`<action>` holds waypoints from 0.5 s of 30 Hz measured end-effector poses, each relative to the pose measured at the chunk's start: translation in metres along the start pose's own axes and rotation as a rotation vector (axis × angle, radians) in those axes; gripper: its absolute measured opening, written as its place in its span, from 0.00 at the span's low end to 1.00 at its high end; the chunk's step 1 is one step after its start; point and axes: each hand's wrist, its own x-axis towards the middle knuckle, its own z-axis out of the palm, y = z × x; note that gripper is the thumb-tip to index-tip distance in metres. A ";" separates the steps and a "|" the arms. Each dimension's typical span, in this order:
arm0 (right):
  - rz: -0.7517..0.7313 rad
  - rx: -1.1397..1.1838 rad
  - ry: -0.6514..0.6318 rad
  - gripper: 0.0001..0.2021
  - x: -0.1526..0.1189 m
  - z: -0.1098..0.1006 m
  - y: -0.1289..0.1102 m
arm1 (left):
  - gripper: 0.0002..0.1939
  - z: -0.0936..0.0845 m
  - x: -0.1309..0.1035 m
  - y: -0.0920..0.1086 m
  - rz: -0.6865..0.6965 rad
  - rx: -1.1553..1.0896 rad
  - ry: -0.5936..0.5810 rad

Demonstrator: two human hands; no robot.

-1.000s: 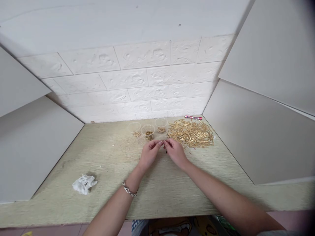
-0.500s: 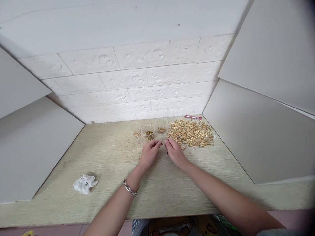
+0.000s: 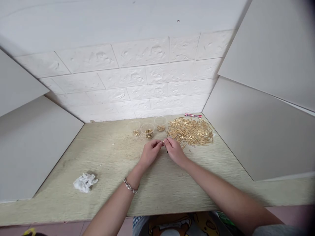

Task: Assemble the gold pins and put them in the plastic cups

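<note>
Gold-coloured rods (image 3: 189, 131) lie heaped right of centre on the desk (image 3: 103, 154), just beyond the right hand (image 3: 176, 151) and upward to its right; near the middle of the frame, the fingers of the left hand (image 3: 150, 151) and of the right hand are pinched together about a tiny bright piece (image 3: 163, 142), its shape too small to make out; a small dark tip (image 3: 167, 151) shows under the right hand, and I cannot tell whether it is held; three clear cups (image 3: 147, 126) with gold-coloured bits low in them stand above the left hand, left of the heap; a pink-red tube (image 3: 193, 115) lies above the heap near the wall, its markings too small to read; a crumpled white tissue (image 3: 85, 182) lies at lower left, left of the bracelet (image 3: 129, 186) on the left wrist; half a second ago a narrow gap parted the two sets of fingertips, whereas now they meet, as they did a second ago; the cups, heap and tissue keep their places on the desk, while the whole view sits slightly higher in the frame.
</note>
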 end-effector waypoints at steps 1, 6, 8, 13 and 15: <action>0.000 0.004 -0.004 0.15 0.000 0.000 0.000 | 0.14 0.000 0.000 0.000 0.001 0.000 -0.005; 0.004 0.005 -0.008 0.13 -0.001 -0.002 -0.002 | 0.15 0.001 0.000 -0.002 0.011 0.004 -0.014; 0.003 0.014 -0.003 0.13 -0.002 -0.002 -0.002 | 0.15 0.001 0.001 -0.003 0.015 0.004 -0.012; 0.029 0.129 0.033 0.10 0.000 -0.003 0.002 | 0.15 -0.001 0.002 -0.004 -0.017 -0.055 0.007; 0.027 0.197 0.094 0.10 0.006 -0.012 -0.006 | 0.15 0.000 0.002 -0.004 -0.032 -0.065 0.012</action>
